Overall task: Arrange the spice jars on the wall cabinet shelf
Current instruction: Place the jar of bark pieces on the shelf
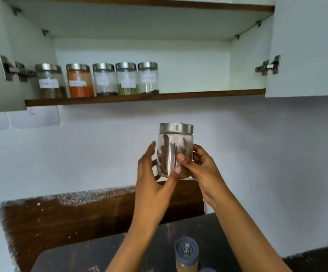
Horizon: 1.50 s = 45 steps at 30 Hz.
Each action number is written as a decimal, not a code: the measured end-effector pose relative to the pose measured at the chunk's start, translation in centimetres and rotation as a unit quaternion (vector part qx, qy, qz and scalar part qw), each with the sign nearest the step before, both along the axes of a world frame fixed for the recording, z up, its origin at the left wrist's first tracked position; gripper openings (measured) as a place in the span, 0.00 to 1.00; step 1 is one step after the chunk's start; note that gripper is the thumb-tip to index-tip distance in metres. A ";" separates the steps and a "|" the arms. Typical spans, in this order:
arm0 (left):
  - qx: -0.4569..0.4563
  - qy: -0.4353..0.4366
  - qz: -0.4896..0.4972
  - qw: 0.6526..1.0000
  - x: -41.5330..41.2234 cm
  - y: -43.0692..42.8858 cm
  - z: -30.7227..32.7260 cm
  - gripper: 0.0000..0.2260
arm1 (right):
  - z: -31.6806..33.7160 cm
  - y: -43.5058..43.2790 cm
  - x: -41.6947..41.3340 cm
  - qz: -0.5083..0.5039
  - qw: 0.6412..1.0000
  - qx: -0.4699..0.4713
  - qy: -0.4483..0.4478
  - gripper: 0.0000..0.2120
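Nearest to us, on the dark table, stands a small bottle with a grey-blue cap and yellowish contents, just below our forearms; if we drop an elbow as we reach up, we judge we could knock it over. Above it we hold the jar with the steel lid and dark brown sticks inside, upright, in mid-air between table and shelf. Our right hand is closed round its lower right side, thumb across the front. Our left hand is half open, fingers spread along the left side and thumb under the base, so it steadies more than it grips. The glass looks smooth, and the risk we see is a slip while one hand lets go for the lift, or the base catching the shelf's wooden edge. No label shows on this jar from here. Farther off, on the cabinet shelf, five jars stand in a row at the left, close together; setting ours down carelessly beside the last could nudge them. Each carries a white handwritten label, too blurred for us to read.
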State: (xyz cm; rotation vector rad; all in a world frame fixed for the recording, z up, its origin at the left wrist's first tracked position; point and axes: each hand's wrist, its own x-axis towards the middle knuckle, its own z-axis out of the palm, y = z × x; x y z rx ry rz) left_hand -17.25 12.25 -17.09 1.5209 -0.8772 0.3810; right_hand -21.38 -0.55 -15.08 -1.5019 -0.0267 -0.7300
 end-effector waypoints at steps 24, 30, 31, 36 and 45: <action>-0.137 0.147 -0.170 0.965 2.2 -9.2 3.6 0.30 | 2.9 -9.2 0.0 0.113 0.992 -0.019 -0.051 0.30; -0.164 0.071 0.026 0.984 0.5 -9.8 3.9 0.21 | 2.6 -9.7 0.0 0.079 0.993 -0.030 -0.084 0.33; -0.167 0.061 0.033 0.984 0.2 -9.9 4.1 0.20 | 2.6 -9.7 0.1 0.075 0.993 -0.031 -0.088 0.34; -0.146 0.059 0.011 0.987 0.4 -10.3 4.5 0.24 | 3.1 -10.1 0.1 0.034 0.991 -0.065 -0.110 0.33; -0.123 0.016 0.028 0.992 2.2 -11.0 6.4 0.29 | 5.5 -10.8 1.2 -0.046 0.984 -0.152 -0.079 0.37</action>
